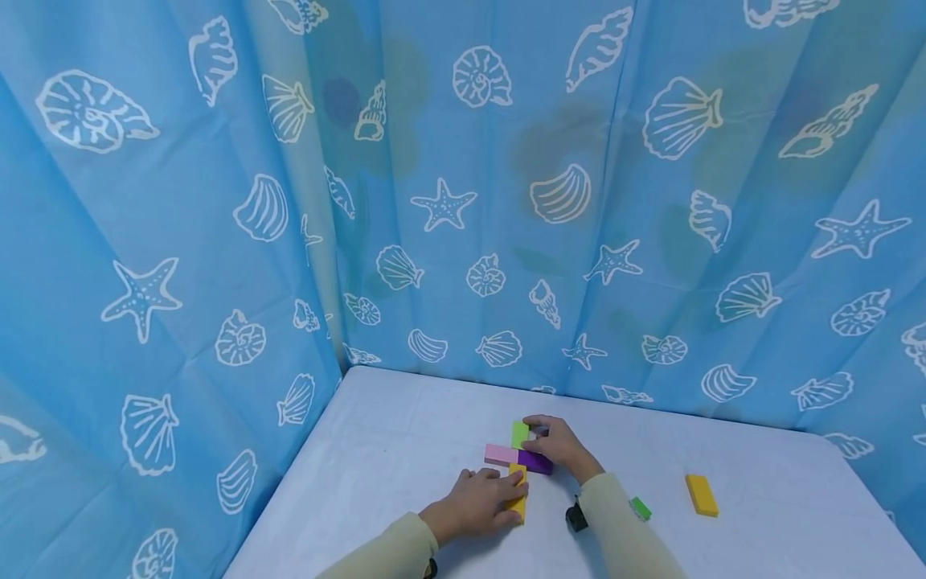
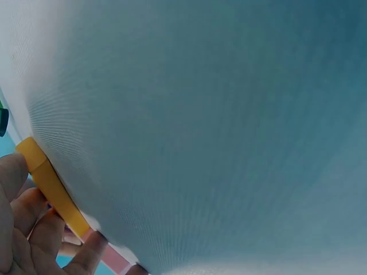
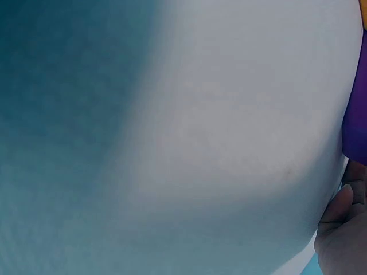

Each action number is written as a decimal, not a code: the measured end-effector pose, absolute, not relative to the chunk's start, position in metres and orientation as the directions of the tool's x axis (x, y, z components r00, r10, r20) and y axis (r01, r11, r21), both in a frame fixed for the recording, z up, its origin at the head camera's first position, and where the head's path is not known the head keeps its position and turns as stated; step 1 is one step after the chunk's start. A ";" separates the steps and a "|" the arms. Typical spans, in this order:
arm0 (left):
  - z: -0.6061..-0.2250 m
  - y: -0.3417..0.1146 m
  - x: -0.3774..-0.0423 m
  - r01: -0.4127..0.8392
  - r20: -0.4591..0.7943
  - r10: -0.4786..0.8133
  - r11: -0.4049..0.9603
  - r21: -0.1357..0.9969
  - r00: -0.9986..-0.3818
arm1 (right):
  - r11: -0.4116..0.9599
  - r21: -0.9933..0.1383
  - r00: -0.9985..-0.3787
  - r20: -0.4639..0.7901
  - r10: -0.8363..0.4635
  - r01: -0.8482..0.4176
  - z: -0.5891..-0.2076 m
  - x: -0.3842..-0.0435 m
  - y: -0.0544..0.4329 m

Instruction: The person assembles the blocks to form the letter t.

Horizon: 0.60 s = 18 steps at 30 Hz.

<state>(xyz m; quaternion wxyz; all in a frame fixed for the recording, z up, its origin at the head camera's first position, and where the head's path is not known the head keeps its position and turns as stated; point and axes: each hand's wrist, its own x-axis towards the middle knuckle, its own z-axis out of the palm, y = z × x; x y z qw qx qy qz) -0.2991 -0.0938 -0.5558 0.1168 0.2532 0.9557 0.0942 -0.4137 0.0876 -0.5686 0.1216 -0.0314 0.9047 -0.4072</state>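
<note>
Four flat blocks meet in a cross on the white table: a light green block [image 1: 518,433] at the far end, a pink block [image 1: 501,454] left, a purple block [image 1: 535,461] right and a yellow block [image 1: 518,507] on the near side. My left hand [image 1: 479,500] lies with fairly straight, spread fingers on the yellow block; in the left wrist view its thumb touches the yellow block's end and a finger reaches the pink block [image 2: 114,259]. My right hand [image 1: 560,447] pinches the light green block between thumb and forefinger, beside the purple block [image 3: 356,114].
To the right, another yellow block [image 1: 702,494] lies on the white table [image 1: 405,434]. A small green piece [image 1: 640,508] sits by the right sleeve, and a black object [image 1: 576,517] is at the right wrist. A blue shell-print curtain [image 1: 448,265] borders the table.
</note>
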 end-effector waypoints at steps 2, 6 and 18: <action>-0.555 -0.094 -0.300 0.463 -0.181 0.507 0.854 0.236 -0.843 | 0.670 -0.742 -0.968 -0.194 -0.161 0.038 -0.568 -0.413 0.087; -0.554 -0.094 -0.301 0.463 -0.191 0.507 0.856 0.232 -0.841 | 0.674 -0.738 -0.966 -0.199 -0.165 0.037 -0.568 -0.414 0.087; -0.554 -0.093 -0.301 0.456 -0.197 0.504 0.856 0.245 -0.841 | 0.681 -0.731 -0.967 -0.198 -0.161 0.036 -0.568 -0.415 0.087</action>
